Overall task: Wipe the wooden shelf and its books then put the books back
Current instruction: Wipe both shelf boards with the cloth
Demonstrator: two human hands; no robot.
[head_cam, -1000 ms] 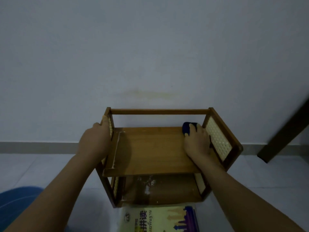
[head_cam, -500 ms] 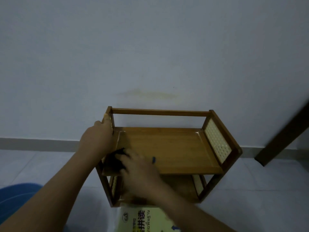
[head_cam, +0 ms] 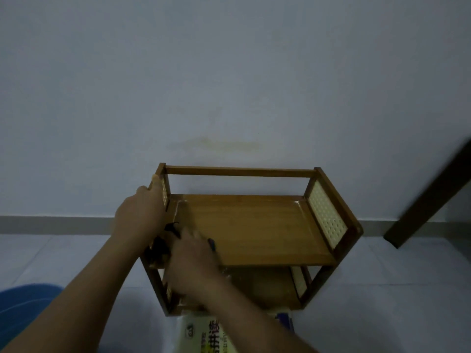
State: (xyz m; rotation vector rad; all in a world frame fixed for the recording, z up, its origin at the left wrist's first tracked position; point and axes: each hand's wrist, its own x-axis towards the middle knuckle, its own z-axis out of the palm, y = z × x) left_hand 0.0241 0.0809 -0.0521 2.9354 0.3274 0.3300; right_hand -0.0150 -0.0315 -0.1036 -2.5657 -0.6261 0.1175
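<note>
A small two-tier wooden shelf [head_cam: 254, 225] with pale woven side panels stands on the floor against the wall. My left hand [head_cam: 140, 215] grips its left side frame near the top. My right hand [head_cam: 193, 258] presses a dark blue cloth [head_cam: 163, 247] onto the front left corner of the upper board; only edges of the cloth show around my fingers. A yellow book [head_cam: 204, 335] with printed characters lies flat on the floor just in front of the shelf, partly under my right forearm. The lower board shows pale smudges.
A dark wooden leg or beam [head_cam: 428, 197] slants down at the right, ending on the floor beside the shelf. A blue rounded object [head_cam: 23, 309] sits at the lower left edge. Grey skirting runs along the wall base.
My right hand has swept the cloth from the back right corner of the upper board across to the front left corner. My left hand has kept its hold on the left frame.
</note>
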